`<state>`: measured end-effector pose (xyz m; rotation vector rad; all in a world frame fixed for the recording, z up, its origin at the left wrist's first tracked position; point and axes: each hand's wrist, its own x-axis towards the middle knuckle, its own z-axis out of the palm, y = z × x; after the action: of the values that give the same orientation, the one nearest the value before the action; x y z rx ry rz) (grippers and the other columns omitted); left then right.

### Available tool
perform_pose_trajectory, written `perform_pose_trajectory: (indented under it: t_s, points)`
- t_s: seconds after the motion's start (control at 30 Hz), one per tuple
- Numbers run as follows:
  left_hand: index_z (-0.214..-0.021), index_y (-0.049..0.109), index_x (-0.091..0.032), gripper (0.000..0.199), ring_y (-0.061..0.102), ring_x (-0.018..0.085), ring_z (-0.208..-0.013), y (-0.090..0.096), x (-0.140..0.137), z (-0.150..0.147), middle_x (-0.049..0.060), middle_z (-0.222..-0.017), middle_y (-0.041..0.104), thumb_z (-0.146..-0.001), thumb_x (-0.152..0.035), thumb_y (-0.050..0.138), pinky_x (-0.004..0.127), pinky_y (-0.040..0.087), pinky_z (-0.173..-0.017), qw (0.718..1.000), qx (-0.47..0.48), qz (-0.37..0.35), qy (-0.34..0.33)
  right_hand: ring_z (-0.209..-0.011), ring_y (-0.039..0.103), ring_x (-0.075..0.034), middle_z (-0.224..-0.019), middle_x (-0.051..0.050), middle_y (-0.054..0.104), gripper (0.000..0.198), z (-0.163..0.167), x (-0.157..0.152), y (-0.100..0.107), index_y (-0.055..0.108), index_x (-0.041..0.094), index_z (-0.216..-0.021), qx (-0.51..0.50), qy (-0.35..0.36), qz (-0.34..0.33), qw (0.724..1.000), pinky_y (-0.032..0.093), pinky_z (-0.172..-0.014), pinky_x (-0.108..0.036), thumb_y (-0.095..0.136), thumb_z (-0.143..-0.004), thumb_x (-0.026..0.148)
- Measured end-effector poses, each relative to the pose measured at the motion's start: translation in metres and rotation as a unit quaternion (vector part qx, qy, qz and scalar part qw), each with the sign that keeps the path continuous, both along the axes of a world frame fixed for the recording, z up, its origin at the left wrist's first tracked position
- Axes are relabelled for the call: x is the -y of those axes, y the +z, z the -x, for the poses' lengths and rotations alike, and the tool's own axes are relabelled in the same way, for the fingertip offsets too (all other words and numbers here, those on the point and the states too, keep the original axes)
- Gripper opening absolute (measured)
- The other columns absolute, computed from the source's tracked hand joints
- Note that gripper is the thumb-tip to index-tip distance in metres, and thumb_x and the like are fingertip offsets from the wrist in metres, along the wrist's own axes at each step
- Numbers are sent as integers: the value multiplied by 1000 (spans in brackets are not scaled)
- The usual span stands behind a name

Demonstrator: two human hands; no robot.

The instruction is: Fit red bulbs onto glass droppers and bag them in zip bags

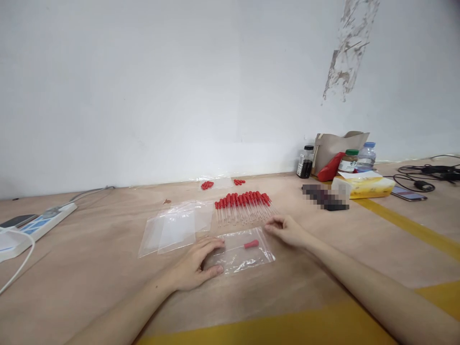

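A clear zip-lock bag (235, 261) lies flat in front of me, with one red-bulbed dropper pipette (251, 244) inside it. My left hand (201, 261) rests at the bag's left end, its thumb and fingers spread apart and touching the plastic. At the bag's upper right corner, my right hand (285, 230) is closed in a pinch on the plastic edge. Just beyond the bag is a row of several dropper pipettes (242, 203), red bulbs pointing away from me. More clear zip bags (176, 227) overlap to the left of the row.
Small piles of red rubber bulbs (207, 185) lie near the wall on clear plastic. A power strip (39, 227) with cables is at left. On the right are a tissue pack (370, 187), a dark bottle (305, 163), a jar (348, 162), a paper bag (332, 146) and a phone (408, 193).
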<state>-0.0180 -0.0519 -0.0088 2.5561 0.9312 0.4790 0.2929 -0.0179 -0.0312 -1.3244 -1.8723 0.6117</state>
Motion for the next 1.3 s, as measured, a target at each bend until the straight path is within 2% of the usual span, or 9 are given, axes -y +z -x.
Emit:
perform_pose_trajectory:
  t_s: [0.17, 0.3, 0.47, 0.67, 0.77, 0.83, 1.03, 1.17, 1.3]
  points:
    - [-107, 45, -24, 28, 42, 22, -116, 3, 2, -2, 6, -125, 46, -83, -36, 51, 39, 37, -96, 1000, 19, 6, -9, -56, 53, -13, -59, -1, 59, 9, -12, -46, 12, 58, 16, -65, 54, -194, 10, 979, 37, -53, -22, 57, -65, 25]
    - [-104, 45, -24, 26, 42, 23, -115, 4, 2, -3, 7, -124, 46, -83, -36, 51, 39, 37, -95, 1000, 18, 8, -11, -68, 56, -16, -74, -5, 61, 16, 4, -74, 24, 54, 16, -81, 84, -243, -13, 966, 38, -58, -23, 55, -65, 19]
    - [-100, 45, -23, 22, 43, 22, -114, 5, 4, -3, 7, -125, 46, -83, -36, 51, 37, 38, -94, 1000, 21, 19, -4, -75, 58, -23, -82, -13, 61, 34, 23, -90, 24, 48, 13, -94, 118, -278, 30, 953, 39, -59, -26, 58, -62, 13]
    - [-108, 45, -23, 29, 40, 23, -117, 6, 4, -3, 7, -126, 45, -83, -37, 50, 39, 36, -96, 1000, 11, 11, -10, -76, 58, -22, -83, -15, 61, 48, 20, -88, 41, 41, 6, -110, 97, -278, 35, 955, 40, -59, -26, 55, -65, 14]
    - [-117, 43, -25, 37, 39, 24, -118, 5, 3, -2, 7, -126, 45, -83, -37, 50, 40, 34, -98, 1000, 3, 6, -13, -63, 57, -16, -65, -2, 58, 62, 10, -65, 48, 27, 7, -124, 21, -222, 6, 975, 40, -56, -24, 51, -67, 14]
    - [-122, 40, -26, 42, 40, 23, -117, 4, 2, -2, 6, -126, 45, -83, -38, 50, 40, 34, -98, 1000, -1, 5, -9, -49, 52, -12, -53, 6, 51, 68, 3, -43, 44, 20, 13, -128, -95, -165, 2, 982, 39, -48, -22, 50, -67, 15]
    - [-125, 37, -27, 47, 42, 24, -115, 1, 1, 0, 6, -127, 45, -82, -40, 50, 40, 36, -97, 1000, 2, 1, 7, -43, 52, -10, -55, 11, 48, 59, -3, 4, 3, 27, 23, -108, -363, -169, 48, 915, 45, -42, -22, 59, -59, 23]
    - [-126, 37, -27, 48, 42, 24, -116, 0, 0, 0, 6, -128, 44, -82, -41, 50, 41, 35, -97, 1000, 3, 3, 10, -48, 56, -11, -61, 10, 52, 57, 6, 11, -9, 26, 25, -96, -409, -154, 42, 899, 51, -49, -25, 67, -57, 28]
    - [-127, 36, -27, 48, 41, 24, -117, 0, 0, 0, 6, -129, 43, -83, -42, 49, 40, 36, -97, 1000, -6, 4, 12, -54, 60, -12, -63, 8, 53, 53, 18, 20, -3, 25, 25, -88, -440, -109, 102, 885, 53, -56, -28, 69, -59, 31]
